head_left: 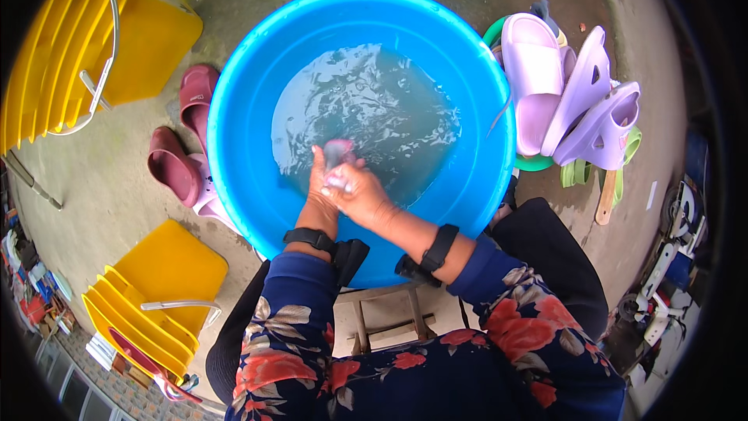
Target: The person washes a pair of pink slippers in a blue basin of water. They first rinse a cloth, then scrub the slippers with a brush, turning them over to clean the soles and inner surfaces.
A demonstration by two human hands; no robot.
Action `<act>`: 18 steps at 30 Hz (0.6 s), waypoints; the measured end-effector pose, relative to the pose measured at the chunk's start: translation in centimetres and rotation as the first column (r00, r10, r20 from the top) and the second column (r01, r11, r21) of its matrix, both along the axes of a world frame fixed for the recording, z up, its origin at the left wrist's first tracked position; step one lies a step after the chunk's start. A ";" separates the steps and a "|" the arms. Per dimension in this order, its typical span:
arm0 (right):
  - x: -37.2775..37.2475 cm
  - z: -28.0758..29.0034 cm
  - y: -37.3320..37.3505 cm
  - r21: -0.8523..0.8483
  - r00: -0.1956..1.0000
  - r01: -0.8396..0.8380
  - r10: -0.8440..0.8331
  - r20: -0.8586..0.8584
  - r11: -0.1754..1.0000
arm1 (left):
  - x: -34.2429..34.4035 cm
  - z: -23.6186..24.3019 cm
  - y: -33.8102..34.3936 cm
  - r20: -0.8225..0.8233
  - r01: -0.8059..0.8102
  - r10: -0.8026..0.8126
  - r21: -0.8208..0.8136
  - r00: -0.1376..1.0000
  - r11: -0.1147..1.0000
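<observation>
A large round blue basin [235, 109] stands between my knees, holding cloudy, rippling water [382, 121]. Over the near part of the water my two hands come together on a small wet pink-and-grey thing [338, 153]. Motion blurs it, and its kind cannot be made out. My left hand [318, 181] grips it from the left with the thumb pointing up. Closed around its lower end is my right hand [365, 196], fingers curled, with a whitish bit showing between them. Dark straps circle both wrists.
Lilac slippers [534, 58] are piled over a green tub [534, 163] at the right, beside a wooden handle [605, 196]. Dark red clogs [173, 168] lie left of the basin. Stacked yellow buckets [160, 39] and more yellow buckets [175, 261] stand farther left. A stool [389, 312] is nearest me.
</observation>
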State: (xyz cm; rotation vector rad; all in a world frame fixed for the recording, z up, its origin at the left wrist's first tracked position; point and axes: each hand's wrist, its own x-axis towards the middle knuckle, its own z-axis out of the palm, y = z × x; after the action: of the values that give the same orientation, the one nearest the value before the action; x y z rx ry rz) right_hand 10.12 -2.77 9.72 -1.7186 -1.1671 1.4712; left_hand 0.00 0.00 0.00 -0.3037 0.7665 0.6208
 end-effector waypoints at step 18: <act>10.8 -8.8 2.9 -0.053 0.813 0.354 -0.279 0.511 0.934 | 2.8 5.5 0.9 -0.365 0.138 -0.251 -0.309 0.896 0.941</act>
State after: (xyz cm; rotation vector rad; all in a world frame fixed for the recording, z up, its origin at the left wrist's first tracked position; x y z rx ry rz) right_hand 20.87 0.09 0.94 -2.3588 -0.9541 0.9501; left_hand 2.84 0.95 5.53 -0.3541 1.2704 0.3830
